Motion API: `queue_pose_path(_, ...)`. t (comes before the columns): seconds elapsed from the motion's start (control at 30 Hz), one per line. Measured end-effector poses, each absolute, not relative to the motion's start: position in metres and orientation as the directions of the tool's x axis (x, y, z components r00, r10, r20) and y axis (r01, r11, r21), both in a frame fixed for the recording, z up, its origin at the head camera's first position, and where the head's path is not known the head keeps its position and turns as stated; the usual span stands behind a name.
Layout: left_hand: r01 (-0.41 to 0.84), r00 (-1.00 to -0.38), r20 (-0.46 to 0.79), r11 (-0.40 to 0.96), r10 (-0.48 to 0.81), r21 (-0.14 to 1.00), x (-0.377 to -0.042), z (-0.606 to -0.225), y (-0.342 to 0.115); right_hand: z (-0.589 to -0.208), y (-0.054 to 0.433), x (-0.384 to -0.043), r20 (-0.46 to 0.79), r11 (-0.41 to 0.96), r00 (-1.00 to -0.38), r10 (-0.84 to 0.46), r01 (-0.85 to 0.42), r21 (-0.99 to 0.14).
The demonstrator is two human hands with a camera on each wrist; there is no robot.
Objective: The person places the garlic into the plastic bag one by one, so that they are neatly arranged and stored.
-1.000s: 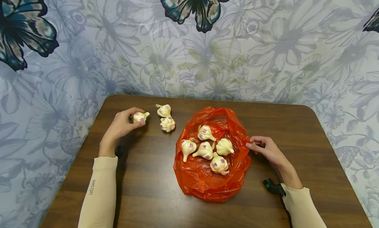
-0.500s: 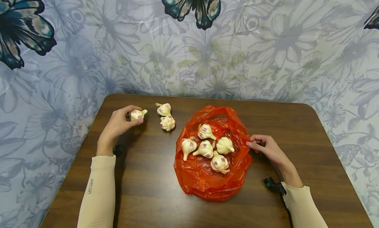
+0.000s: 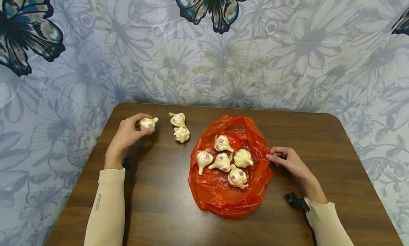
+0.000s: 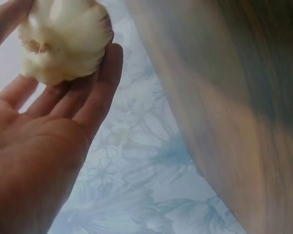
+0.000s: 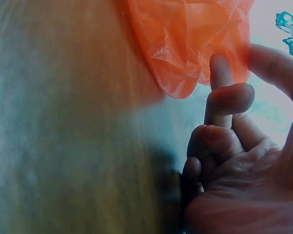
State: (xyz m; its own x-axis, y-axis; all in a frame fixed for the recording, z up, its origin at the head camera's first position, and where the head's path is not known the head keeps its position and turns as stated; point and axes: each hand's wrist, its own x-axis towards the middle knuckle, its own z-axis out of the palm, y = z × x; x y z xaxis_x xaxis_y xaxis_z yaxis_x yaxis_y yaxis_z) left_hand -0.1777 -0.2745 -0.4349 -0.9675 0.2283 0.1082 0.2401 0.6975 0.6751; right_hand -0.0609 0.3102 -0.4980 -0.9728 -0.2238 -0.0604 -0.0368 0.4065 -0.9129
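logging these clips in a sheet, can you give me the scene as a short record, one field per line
left hand: holds one garlic bulb
right hand: pinches the right edge of the bag
bag: red, thin plastic, open at the top
in bag: five bulbs
loose: two bulbs, close together, between left hand and bag
table: brown, wood-grained
wall: pale floral print, butterflies

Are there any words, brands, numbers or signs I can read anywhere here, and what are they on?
"LetsSlim", as best I can read it: small sideways print on the left sleeve.
Black device by the right wrist: a green mark, too small to read.
I can make out no lettering on the red bag or right sleeve.
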Motion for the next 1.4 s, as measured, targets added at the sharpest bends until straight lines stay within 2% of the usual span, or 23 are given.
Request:
queue_pose_path(0.27,0.242,-0.97,0.154,0.7,0.188,0.672,-0.178,-0.434,-0.265,-0.498,0.309,-0.06,-0.077,0.403,-0.973,-0.219,-0.018,-0.915)
queue_pose_path(0.53,0.266,-0.964,0.211,0.623,0.162,0.735,-0.174,-0.429,-0.254,-0.497,0.308,-0.058,-0.054,0.4,-0.974,-0.221,-0.04,-0.916)
queue_pose_path(0.73,0.263,-0.964,0.222,0.618,0.145,0.741,-0.174,-0.428,-0.253,-0.497,0.308,-0.058,-0.06,0.412,-0.976,-0.208,-0.032,-0.911)
queue_pose_path(1.13,0.291,-0.956,0.221,0.553,0.191,0.781,-0.173,-0.425,-0.232,-0.496,0.312,-0.063,-0.059,0.411,-0.973,-0.223,-0.039,-0.911)
queue_pose_path(1.4,0.352,-0.935,0.268,0.515,0.232,0.781,-0.175,-0.419,-0.209,-0.497,0.315,-0.07,-0.057,0.413,-0.97,-0.237,-0.047,-0.91)
